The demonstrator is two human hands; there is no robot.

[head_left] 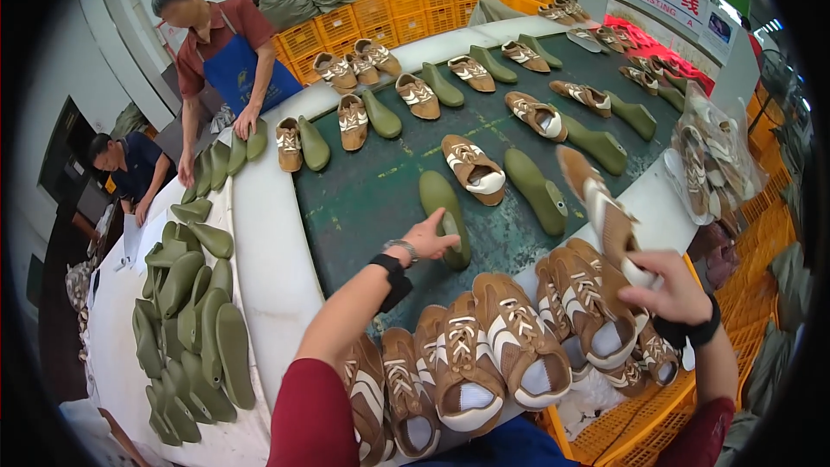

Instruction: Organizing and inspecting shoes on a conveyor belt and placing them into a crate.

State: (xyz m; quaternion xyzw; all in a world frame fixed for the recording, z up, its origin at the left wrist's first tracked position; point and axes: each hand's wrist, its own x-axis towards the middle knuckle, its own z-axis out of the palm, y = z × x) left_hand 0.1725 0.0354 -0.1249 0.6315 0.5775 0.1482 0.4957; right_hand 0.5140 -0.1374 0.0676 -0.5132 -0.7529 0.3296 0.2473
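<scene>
My left hand (424,240) reaches over the green work surface and grips a green shoe last (435,193) by its near end. My right hand (667,287) holds a brown sneaker (603,207) by its white heel, raised and slightly blurred, toe pointing away. Just beyond the left hand lies a brown and white sneaker (472,168); another green last (534,190) lies to the right of it. A row of brown laced sneakers (465,361) stands along the near edge, below my forearms.
Many green lasts (186,294) are piled on the white table at left, where one person (220,52) handles several lasts and another (134,164) leans over. Shoes and lasts lie in pairs across the green surface (363,207). Orange crates (372,13) stand behind; a bagged bundle of shoes (713,151) is at right.
</scene>
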